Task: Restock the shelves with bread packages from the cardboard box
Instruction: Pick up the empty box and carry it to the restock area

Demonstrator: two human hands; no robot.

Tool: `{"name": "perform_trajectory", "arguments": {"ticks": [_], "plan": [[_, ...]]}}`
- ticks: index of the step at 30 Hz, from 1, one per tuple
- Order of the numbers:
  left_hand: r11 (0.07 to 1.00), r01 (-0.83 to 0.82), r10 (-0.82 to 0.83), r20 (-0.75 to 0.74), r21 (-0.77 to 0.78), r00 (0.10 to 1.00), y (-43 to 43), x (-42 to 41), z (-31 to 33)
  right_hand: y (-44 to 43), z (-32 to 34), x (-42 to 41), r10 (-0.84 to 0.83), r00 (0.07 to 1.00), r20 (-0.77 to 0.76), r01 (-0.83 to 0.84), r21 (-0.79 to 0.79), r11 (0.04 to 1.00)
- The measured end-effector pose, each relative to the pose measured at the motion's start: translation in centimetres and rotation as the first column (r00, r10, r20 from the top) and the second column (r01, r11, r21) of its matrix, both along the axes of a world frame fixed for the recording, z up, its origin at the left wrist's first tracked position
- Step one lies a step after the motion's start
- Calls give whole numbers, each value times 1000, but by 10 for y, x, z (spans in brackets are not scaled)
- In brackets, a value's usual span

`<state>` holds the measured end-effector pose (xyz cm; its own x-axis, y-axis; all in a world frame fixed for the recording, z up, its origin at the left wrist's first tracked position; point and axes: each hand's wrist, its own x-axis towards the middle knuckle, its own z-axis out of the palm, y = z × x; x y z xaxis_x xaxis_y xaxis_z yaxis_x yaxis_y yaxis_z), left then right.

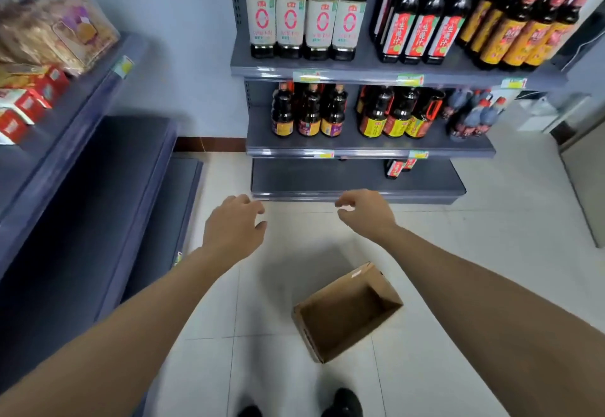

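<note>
Brown cardboard box point(376, 285), seemingly emptied, is set on the tiled floor point(458, 253); clear-wrapped bread packages point(55, 30) are stacked on the grey shelf point(98, 66). Left hand point(232, 230) and right hand point(363, 210) are held loosely spread, empty; the box's corners should be checked.

**Edges and blur swallow shop detail**

Clear-wrapped bread packages point(49, 30) blur at the left edge. Tall dark sauce bottles point(307, 7) lose their tops to the upper edge; yellow-green shelf price tags point(409, 79) are unreadable; black shoes point(342, 403) are cropped below.
</note>
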<state>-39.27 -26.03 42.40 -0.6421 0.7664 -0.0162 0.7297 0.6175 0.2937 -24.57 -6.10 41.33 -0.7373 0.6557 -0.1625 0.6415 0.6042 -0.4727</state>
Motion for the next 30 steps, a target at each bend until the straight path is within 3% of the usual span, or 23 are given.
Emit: {"name": "perform_trajectory", "arguments": {"ticks": [8,15,23,26,28,30], "plan": [[982,-120,137,114,-146,984,52,79,-82,71,-80,82,-42,997,72,49,-92,995],[924,-228,300,214,-306,930,90,131,-185,122,-184,144,-41,973,227,81,-169,982],[847,-194,364,274,-495,890,98,175,-373,148,-371,181,-65,903,425,143,-155,977],[767,-107,360,287,-632,888,87,193,-465,158,-452,195,-82,865,495,158,-115,981],[681,-104,456,309,-725,834,79,202,-521,166,-504,203,-121,845,521,204,-104,974],[625,-185,657,382,-759,650,74,209,-569,174,-552,209,-212,824,526,316,-116,942]]}}
